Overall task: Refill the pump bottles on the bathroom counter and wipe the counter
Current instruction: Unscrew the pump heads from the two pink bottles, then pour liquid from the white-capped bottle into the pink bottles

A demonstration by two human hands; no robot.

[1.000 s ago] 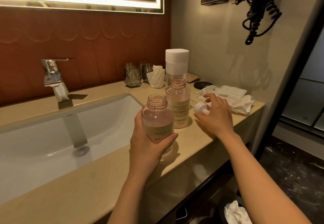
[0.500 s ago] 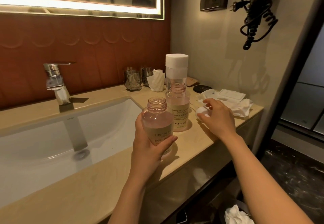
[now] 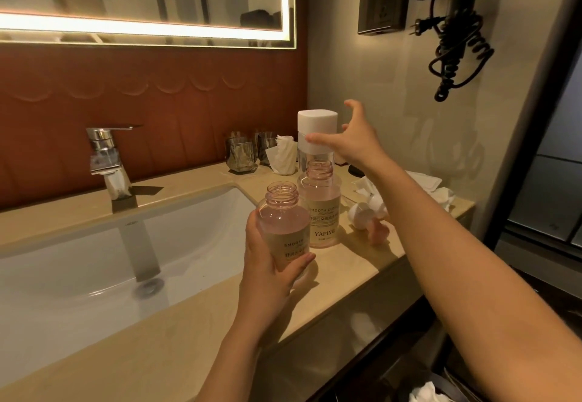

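Note:
My left hand grips an uncapped pink bottle, partly filled, just above the beige counter. A second uncapped pink bottle labelled YAPING stands right behind it. Behind that rises a tall clear bottle with a white cap. My right hand is spread open at the white cap, the thumb touching its front. A white pump head lies on the counter to the right of the bottles.
A white sink and chrome tap take up the left. Two glass tumblers and a folded tissue stand at the back wall. White cloths lie at the counter's right end. A hairdryer cord hangs above.
My right hand let go of the white pump head on the counter and rose up and back to the tall bottle's white cap. The left hand kept holding its bottle.

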